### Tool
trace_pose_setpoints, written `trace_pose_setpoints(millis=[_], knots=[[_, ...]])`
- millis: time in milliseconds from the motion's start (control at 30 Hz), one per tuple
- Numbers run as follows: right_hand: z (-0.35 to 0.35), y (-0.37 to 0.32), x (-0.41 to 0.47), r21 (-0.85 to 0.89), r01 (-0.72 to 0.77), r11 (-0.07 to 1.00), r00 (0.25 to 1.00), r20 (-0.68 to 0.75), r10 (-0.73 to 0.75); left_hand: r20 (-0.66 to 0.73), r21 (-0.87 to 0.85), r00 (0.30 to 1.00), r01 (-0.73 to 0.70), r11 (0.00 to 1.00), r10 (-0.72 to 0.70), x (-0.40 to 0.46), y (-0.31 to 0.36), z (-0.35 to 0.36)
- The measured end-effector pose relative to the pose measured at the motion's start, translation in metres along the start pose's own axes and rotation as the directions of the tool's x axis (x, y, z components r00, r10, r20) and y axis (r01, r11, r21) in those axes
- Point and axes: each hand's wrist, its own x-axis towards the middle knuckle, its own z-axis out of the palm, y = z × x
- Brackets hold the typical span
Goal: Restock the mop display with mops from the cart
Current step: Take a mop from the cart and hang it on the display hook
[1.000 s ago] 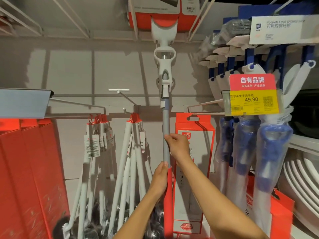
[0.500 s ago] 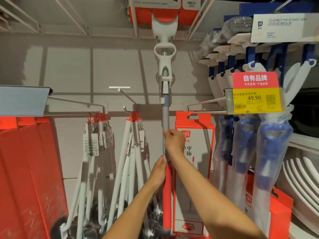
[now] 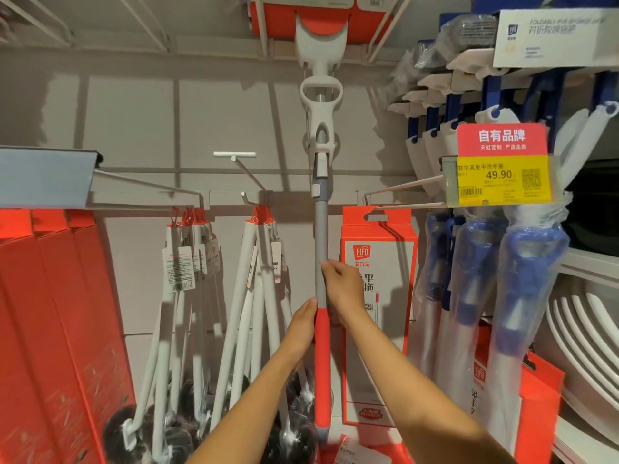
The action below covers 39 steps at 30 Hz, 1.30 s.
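A pale grey panelled wall fills the middle of the frame, crossed by a horizontal rail carrying wire hooks; white wire shelving, perhaps, sits at lower right under warm light
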Motion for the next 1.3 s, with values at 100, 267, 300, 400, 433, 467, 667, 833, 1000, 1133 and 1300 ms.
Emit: trace_pose_setpoints(millis=[100, 267, 300, 400, 433, 467, 667, 833, 1000, 1133, 1300], knots=[[-0.009, 0.022, -0.008, 0.093, -0.067, 0.993, 0.996, 0.069, 0.060, -0.013, 0.008, 1.000, -0.006, 1.000, 0.006, -0.006, -0.008, 0.000], [-0.016, 0.033, -0.014, 0.068, -0.053, 0.996, 0.981, 0.189, 0.040, -0.009, 0.074, 1.000, 0.002, 0.997, -0.002, -0.024, -0.028, 0.002], [-0.016, 0.036, -0.017, 0.074, -0.054, 0.996, 0.983, 0.180, 0.040, -0.029, 0.087, 1.000, 0.004, 0.996, -0.001, -0.027, -0.033, 0.003], [-0.017, 0.051, -0.029, 0.091, -0.083, 0.992, 0.985, 0.159, 0.067, -0.089, 0.090, 0.996, 0.013, 0.996, -0.005, -0.034, -0.046, 0.005], [-0.018, 0.058, -0.034, 0.085, -0.092, 0.992, 0.985, 0.152, 0.078, -0.097, 0.093, 0.995, 0.013, 0.996, -0.004, -0.036, -0.050, 0.005], [-0.018, 0.065, -0.039, 0.071, -0.100, 0.992, 0.986, 0.144, 0.089, -0.100, 0.103, 0.995, 0.015, 0.995, -0.004, -0.037, -0.054, 0.005], [-0.016, 0.101, -0.060, -0.044, -0.199, 0.979, 0.954, 0.221, 0.204, -0.075, 0.122, 0.996, 0.048, 0.991, -0.040, -0.046, -0.067, 0.010], [-0.014, 0.111, -0.064, 0.001, -0.219, 0.976, 0.957, 0.197, 0.214, -0.095, 0.124, 0.994, 0.058, 0.991, -0.046, -0.045, -0.068, 0.014], [-0.010, 0.121, -0.070, 0.012, -0.198, 0.980, 0.972, 0.128, 0.195, -0.116, 0.149, 0.992, 0.066, 0.987, -0.049, -0.046, -0.073, 0.020], [-0.006, 0.119, -0.068, -0.010, -0.208, 0.978, 0.975, 0.081, 0.208, -0.112, 0.176, 0.990, 0.105, 0.979, -0.086, -0.043, -0.066, 0.025], [-0.017, 0.120, -0.069, -0.033, -0.272, 0.962, 0.959, 0.071, 0.274, -0.133, 0.110, 0.978, 0.176, 0.978, -0.161, -0.048, -0.061, 0.025]])
